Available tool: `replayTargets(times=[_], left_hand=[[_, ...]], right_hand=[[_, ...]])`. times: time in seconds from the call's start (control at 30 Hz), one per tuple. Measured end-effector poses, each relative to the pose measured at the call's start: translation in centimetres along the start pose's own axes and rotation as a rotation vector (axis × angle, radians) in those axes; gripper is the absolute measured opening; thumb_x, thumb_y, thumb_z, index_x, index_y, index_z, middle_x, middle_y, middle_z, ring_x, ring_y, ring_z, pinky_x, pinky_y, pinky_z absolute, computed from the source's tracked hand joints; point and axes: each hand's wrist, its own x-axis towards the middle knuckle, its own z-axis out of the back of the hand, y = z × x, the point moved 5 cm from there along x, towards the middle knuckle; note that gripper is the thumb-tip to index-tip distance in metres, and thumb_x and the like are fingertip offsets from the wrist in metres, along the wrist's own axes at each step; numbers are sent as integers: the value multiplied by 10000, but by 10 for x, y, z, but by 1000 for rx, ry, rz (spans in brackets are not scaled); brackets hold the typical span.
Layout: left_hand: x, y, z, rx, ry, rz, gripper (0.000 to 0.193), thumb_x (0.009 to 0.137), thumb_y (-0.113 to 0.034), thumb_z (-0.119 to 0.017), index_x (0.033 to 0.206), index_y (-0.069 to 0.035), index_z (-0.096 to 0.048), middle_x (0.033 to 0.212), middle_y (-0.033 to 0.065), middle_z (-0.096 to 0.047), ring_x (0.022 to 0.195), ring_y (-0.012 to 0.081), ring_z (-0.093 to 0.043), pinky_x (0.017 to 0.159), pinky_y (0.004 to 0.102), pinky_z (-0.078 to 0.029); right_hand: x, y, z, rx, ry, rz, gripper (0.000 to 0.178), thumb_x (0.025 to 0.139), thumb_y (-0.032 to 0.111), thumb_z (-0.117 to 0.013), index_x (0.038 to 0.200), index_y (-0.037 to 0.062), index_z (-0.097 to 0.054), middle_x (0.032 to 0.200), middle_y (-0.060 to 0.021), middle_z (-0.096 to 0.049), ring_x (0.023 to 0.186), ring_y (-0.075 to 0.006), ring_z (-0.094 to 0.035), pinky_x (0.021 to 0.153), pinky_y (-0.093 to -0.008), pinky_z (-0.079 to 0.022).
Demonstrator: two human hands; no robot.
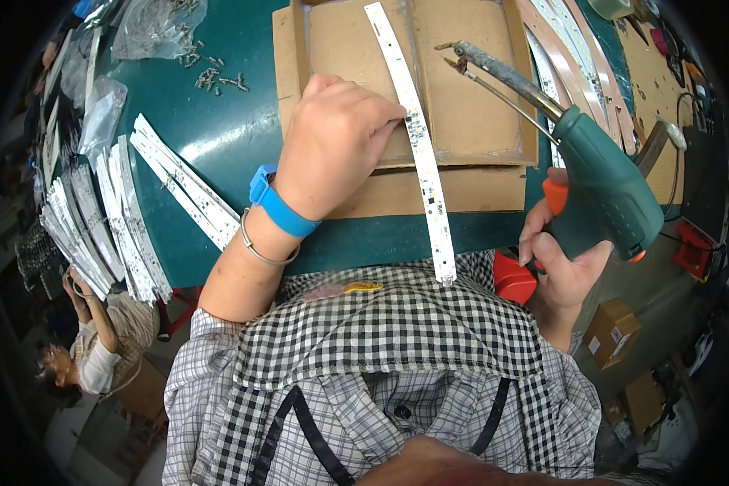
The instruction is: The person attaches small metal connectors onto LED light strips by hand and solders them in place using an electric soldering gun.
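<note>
My left hand (340,125) is closed, its thumb and fingertips pinching the edge of a long white LED circuit board strip (426,166). The strip slants over a shallow cardboard box (462,73), its near end reaching past the table edge toward my apron. On the right, my right hand (563,259) grips a green soldering gun (603,182) by its handle, with fingers near the orange trigger. The gun's metal tip and thin feed tube point up and left over the box, apart from the strip.
White strips (125,219) lie in bundles along the left of the green table (227,130). Small metal parts (211,77) are scattered beside a clear plastic bag (158,28). More strips (575,65) lie at the far right. Another person (97,348) works at left.
</note>
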Motion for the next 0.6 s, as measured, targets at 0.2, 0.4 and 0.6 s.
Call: replayTargets(times=[0.2, 0.4, 0.6], left_hand=[[-7, 10, 2, -101, -5, 226, 153, 685, -10, -748, 825, -71, -732, 755, 56, -696, 653, 185, -619, 588, 275, -499], [-7, 11, 2, -74, -6, 222, 123, 701, -33, -739, 818, -68, -731, 739, 53, -695, 628, 178, -612, 575, 267, -498], [-7, 10, 2, -120, -21, 210, 117, 694, -43, -733, 804, -82, -726, 712, 52, -682, 600, 192, -587, 551, 285, -476]], right_hand=[[-5, 8, 6, 82, 30, -51, 661, 747, 211, -753, 1193, -140, -413, 916, -196, -557, 494, -144, -528, 381, -223, -413], [-10, 3, 9, 18, 122, -108, 654, 744, 216, -758, 1167, -145, -415, 958, -172, -524, 506, -157, -538, 377, -230, -422], [-8, 3, 6, -24, 200, -129, 634, 763, 221, -742, 1172, -131, -410, 801, -155, -537, 497, -149, -523, 405, -243, -430]])
